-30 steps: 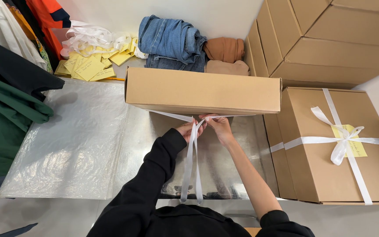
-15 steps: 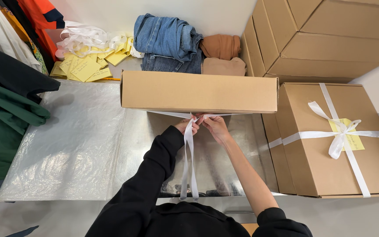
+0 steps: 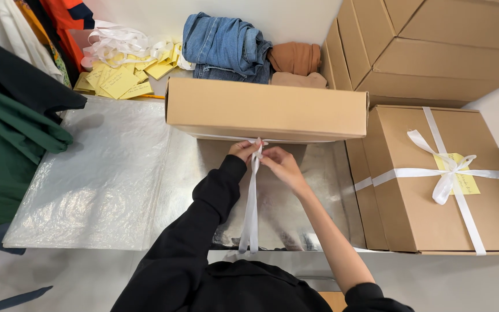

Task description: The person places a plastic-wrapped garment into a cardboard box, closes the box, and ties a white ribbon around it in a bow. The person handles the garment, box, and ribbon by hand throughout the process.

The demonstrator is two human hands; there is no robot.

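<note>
— What are the hands doing, seen from the head camera?

— Both are pinched together at the near side of a flat cardboard box (image 3: 267,110) standing on edge on a silvery foil sheet (image 3: 105,179). The left hand (image 3: 245,150), black sleeve down to the wrist, has its fingers closed on a white ribbon (image 3: 252,202) where it meets the box. The right hand (image 3: 281,163), forearm bare, grips the same ribbon just beside it, fingers curled shut. The two hands nearly touch. The ribbon's two tails hang straight down from them toward the person's chest.

— Anything different from half a second ago?

— Little. The hands stay at the same spot on the box, and the tails hang as before; the box has not shifted.

— And around them?

— Just right of the box lies a second cardboard box (image 3: 440,185), already tied with a white ribbon bow over a yellow tag. Stacked cardboard boxes (image 3: 434,46) rise behind it. Past the upright box sit folded jeans (image 3: 223,43), folded brown cloth (image 3: 295,60), yellow paper notes (image 3: 116,81) and loose white ribbon (image 3: 116,40). Dark green garments (image 3: 7,150) hang at the left. The upright box hides the table's middle.
</note>
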